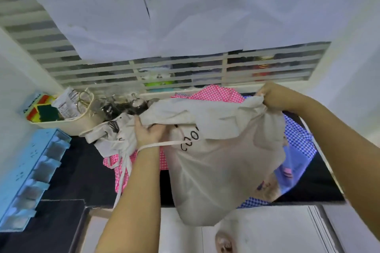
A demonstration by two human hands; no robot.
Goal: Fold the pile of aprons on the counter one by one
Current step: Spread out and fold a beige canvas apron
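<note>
A beige apron (216, 150) with black lettering is held up above the dark counter (78, 170), its lower part hanging past the counter's front edge. Its upper right edge is bunched and gripped by the right hand (273, 96), raised near the slatted window (185, 72). Its left portion is grasped by the left hand (148, 131), fingers curled into the fabric, with a tie strap (162, 144) lying across the wrist. Beneath it, a pink checked apron (213, 94) and a blue checked apron (298, 139) are spread on the counter. A cream basket (82, 121) stands at the left, and a light blue rack (30, 170) nearer.
</note>
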